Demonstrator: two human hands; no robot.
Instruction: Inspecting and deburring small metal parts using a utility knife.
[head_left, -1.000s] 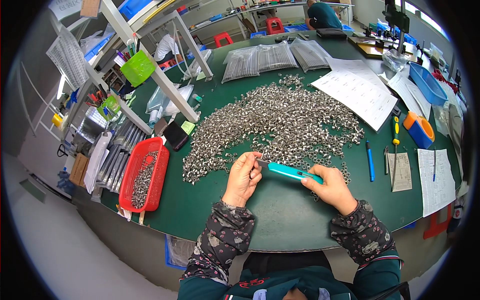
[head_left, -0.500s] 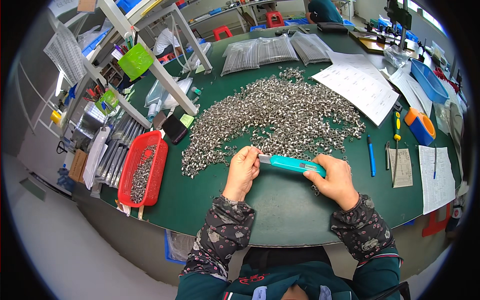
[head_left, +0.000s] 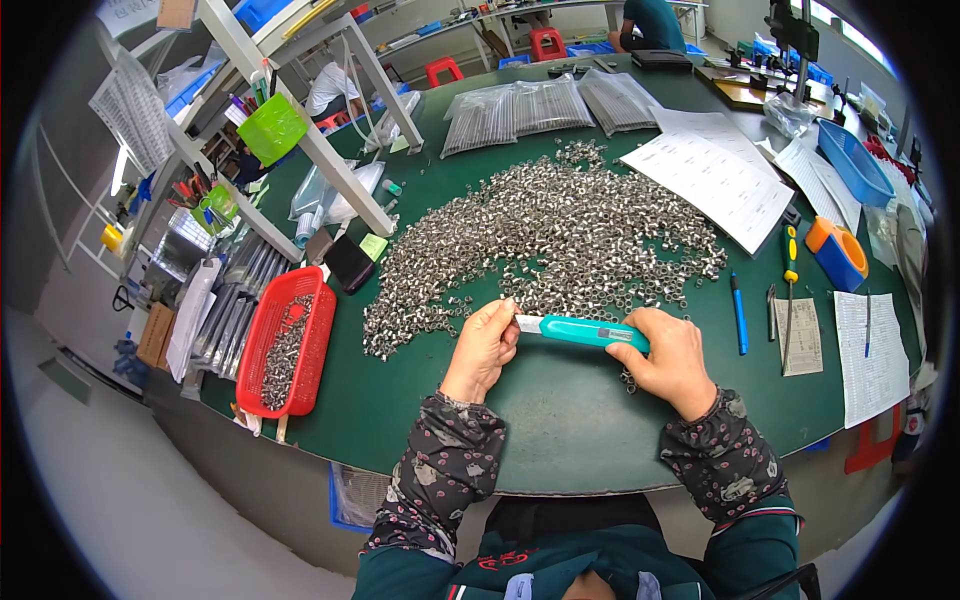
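Note:
My right hand (head_left: pixel 667 361) is wrapped round the teal handle of a utility knife (head_left: pixel 583 331), its thumb along the near side. The knife's blade points left, and its tip reaches the fingertips of my left hand (head_left: pixel 483 350). Those fingers are pinched together at the blade; whatever small piece they hold is hidden. Just beyond both hands spreads a large heap of small shiny metal rings (head_left: pixel 560 225) on the green table (head_left: pixel 570 430). A few loose rings (head_left: pixel 628 380) lie by my right hand.
A red basket (head_left: pixel 322 345) holding more metal pieces stands at the left. Bagged metal tubes (head_left: pixel 545 103) lie at the back. To the right are papers (head_left: pixel 715 175), a blue pen (head_left: pixel 739 315), a yellow-handled screwdriver (head_left: pixel 790 260) and an orange-and-blue tape dispenser (head_left: pixel 845 260). A shelf post (head_left: pixel 335 165) rises at left.
Both hands stay almost in place, the blade still at the left fingertips. The whole view has shifted slightly. A person in the background sits more upright.

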